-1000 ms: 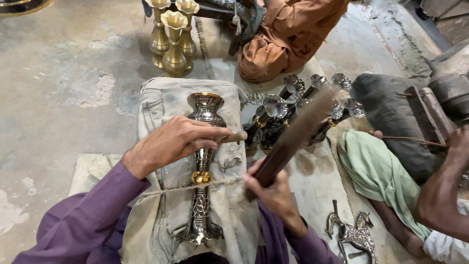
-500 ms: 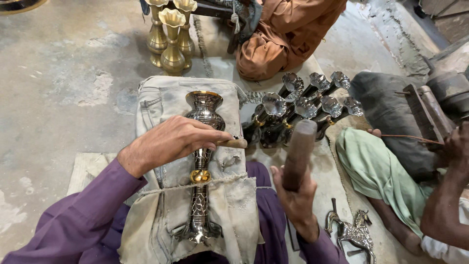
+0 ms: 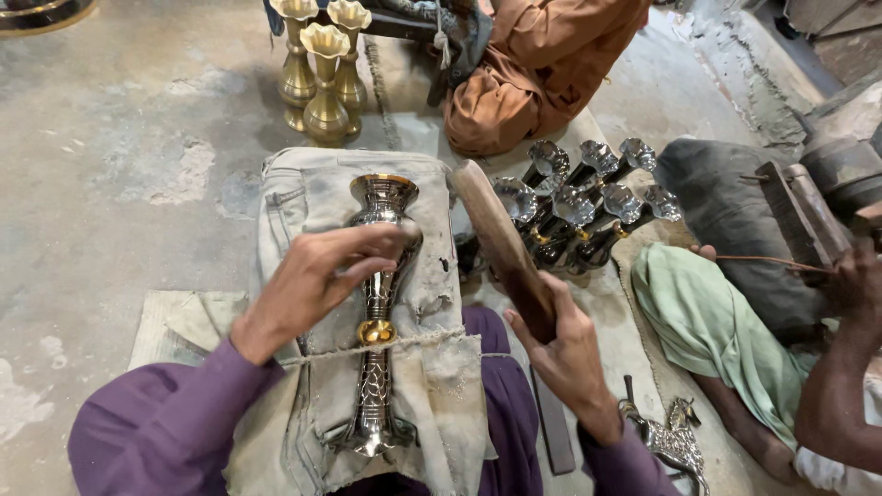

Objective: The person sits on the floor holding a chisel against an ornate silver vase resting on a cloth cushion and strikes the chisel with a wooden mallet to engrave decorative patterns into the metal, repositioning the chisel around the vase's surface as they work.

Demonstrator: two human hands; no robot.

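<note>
From the head camera, the tall silver vase (image 3: 378,303) lies lengthwise down the middle of the grey padded cloth (image 3: 303,197) over the person's lap, its flared mouth toward the cloth's far edge and its foot at the near edge, with a cord crossing it at the brass ring on its stem. The left hand (image 3: 317,276) rests on the vase's bulge, fingers pressed together around a small tool whose tip sits against the metal; the tool itself is mostly hidden.

The right hand (image 3: 560,354) is clenched around the lower end of a wooden mallet (image 3: 501,243). Half a second ago that mallet stood nearly upright, beyond the cloth's right edge; now it leans left and down, its head close above the left hand's fingertips. By my reading, a blow on the held tool is just landing or about to land, one stroke in working the vase's surface.

Beyond the right edge stands a cluster of silver goblets (image 3: 588,207); past the far edge stand brass vases (image 3: 322,69). Another person's arm (image 3: 841,367) shows at the right.
</note>
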